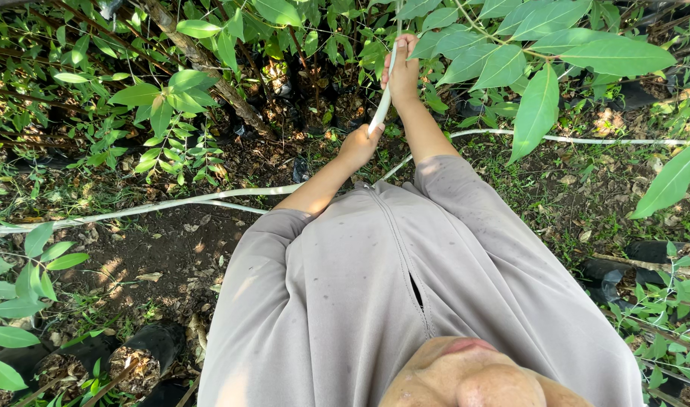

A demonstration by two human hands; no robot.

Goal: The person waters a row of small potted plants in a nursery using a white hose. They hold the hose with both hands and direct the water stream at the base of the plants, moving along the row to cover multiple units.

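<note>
Leafy saplings (pixel 209 83) in black nursery bags (pixel 153 347) crowd the leaf-strewn ground (pixel 172 249). A long white hose (pixel 134 209) lies across that ground and rises between the person's arms, up toward the foliage. The right hand (pixel 402 71) grips the hose high up, fingers wrapped around it. The left hand (pixel 358 145) holds it just below, fingers closed on it.
</note>
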